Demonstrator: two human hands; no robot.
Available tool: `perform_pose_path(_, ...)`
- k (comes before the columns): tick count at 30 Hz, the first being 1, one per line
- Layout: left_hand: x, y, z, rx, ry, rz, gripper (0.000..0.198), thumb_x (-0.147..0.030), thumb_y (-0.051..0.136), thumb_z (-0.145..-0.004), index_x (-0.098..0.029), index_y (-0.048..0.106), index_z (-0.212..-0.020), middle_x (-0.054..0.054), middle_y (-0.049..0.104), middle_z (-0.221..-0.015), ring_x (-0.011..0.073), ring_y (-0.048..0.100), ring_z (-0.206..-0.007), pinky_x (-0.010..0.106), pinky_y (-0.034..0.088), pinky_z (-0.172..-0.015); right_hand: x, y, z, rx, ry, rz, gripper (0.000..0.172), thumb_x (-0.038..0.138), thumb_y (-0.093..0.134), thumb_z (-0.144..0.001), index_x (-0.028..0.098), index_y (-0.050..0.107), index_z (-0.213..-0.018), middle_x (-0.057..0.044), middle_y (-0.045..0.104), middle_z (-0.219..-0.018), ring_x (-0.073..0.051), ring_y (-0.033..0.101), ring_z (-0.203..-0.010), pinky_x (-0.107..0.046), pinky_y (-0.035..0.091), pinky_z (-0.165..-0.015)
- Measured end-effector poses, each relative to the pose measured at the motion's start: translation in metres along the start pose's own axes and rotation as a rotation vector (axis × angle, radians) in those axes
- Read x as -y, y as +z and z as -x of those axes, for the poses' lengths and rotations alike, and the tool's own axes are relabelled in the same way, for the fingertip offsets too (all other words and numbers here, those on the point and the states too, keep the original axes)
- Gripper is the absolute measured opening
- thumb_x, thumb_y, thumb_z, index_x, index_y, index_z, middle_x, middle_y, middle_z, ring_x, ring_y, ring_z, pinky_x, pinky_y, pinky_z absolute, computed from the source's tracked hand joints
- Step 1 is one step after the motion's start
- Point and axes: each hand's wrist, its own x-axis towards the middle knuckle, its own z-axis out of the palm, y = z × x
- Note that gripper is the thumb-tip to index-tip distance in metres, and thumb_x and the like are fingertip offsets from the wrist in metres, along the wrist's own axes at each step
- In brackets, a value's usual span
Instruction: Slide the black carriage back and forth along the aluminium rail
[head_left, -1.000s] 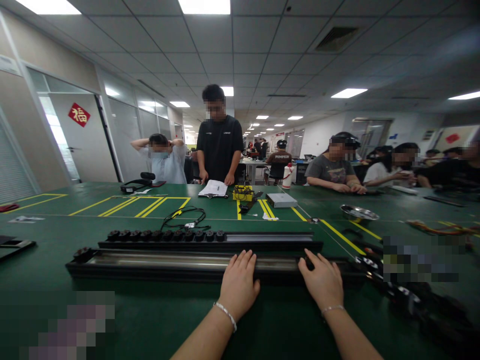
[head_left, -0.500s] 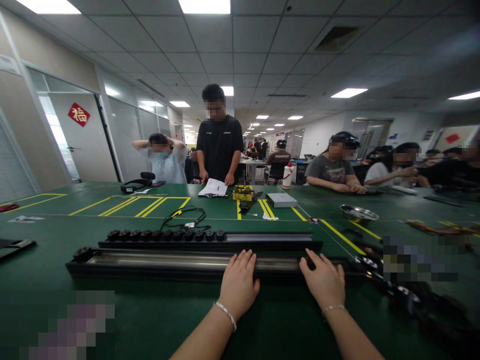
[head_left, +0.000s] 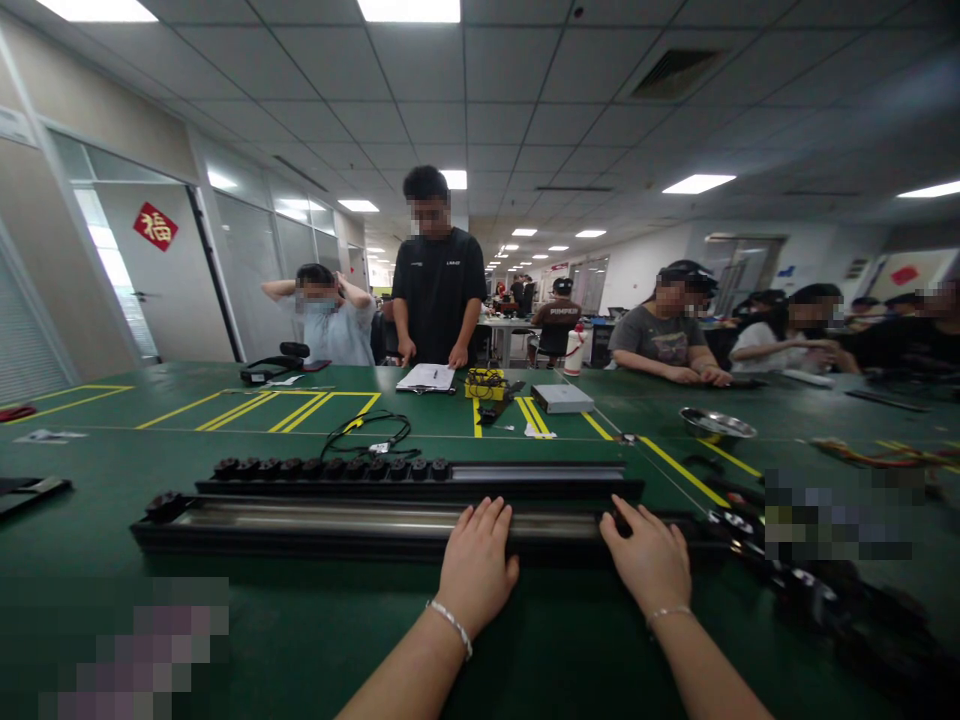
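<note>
In the head view, a long black rail [head_left: 300, 525] lies on the green table [head_left: 300, 640], its long axis running left to right. The left hand [head_left: 476, 565] rests flat and open on the rail's near edge, right of its middle. The right hand [head_left: 651, 560] lies by the rail's right end with its fingers bent over it. Whether they clasp cannot be told. A second rail [head_left: 525, 475] lies parallel, just beyond.

Both forearms reach forward; left hand [head_left: 477, 565] flat, palm down, fingers together; right hand [head_left: 649, 562] palm down, fingers slightly curled.
</note>
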Motion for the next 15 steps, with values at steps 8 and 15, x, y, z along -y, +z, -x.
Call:
perform_pose_path(8, -0.0001, 0.0009, -0.0003, -0.009, 0.005, -0.006, 0.054, -0.034, 0.046, -0.078, -0.019, 0.039, -0.130, 0.005, 0.039, -0.140, 0.0208, 0.031, -0.129, 0.041, 0.023, -0.109, -0.0007, -0.0003, -0.0014, 0.000, -0.012, 0.003, 0.050, 0.043, 0.036, -0.080, 0.017, 0.058, -0.116, -0.010, 0.061, -0.115, -0.025, 0.045, -0.116, -0.043, 0.025, -0.100)
perform_pose_path(15, -0.0005, -0.0009, -0.0009, 0.000, 0.003, -0.012, 0.055, -0.031, 0.047, -0.077, -0.019, 0.039, -0.130, 0.005, 0.040, -0.139, 0.0218, 0.032, -0.129, 0.042, 0.024, -0.108, -0.0032, -0.0009, -0.0030, 0.017, -0.037, 0.007, 0.051, 0.044, 0.036, -0.080, 0.017, 0.057, -0.117, -0.010, 0.062, -0.112, -0.025, 0.046, -0.115, -0.041, 0.029, -0.097)
